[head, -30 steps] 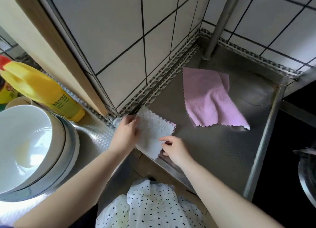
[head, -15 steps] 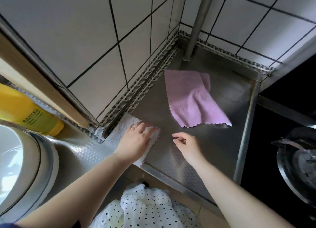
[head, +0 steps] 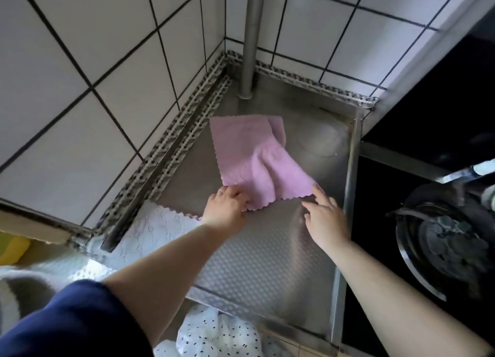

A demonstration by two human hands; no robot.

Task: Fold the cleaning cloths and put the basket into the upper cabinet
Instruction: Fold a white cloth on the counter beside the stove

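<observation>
A pink cleaning cloth (head: 251,156) lies rumpled on the steel counter (head: 267,249), one corner folded over at the back. My left hand (head: 226,208) pinches its near left corner. My right hand (head: 325,217) touches the near right corner with its fingertips, fingers spread. A folded white cloth (head: 158,231) lies flat at the counter's left edge, under my left forearm. No basket is in view.
Tiled walls meet in a corner behind the counter, where a metal pipe (head: 251,38) stands upright. A black stove with a burner (head: 442,247) sits to the right. A yellow bottle (head: 12,249) and bowls (head: 16,292) are at the far left.
My left hand has let go of the folded white cloth and moved right onto the pink cloth's near corner. My right hand has reached forward to the other near corner.
</observation>
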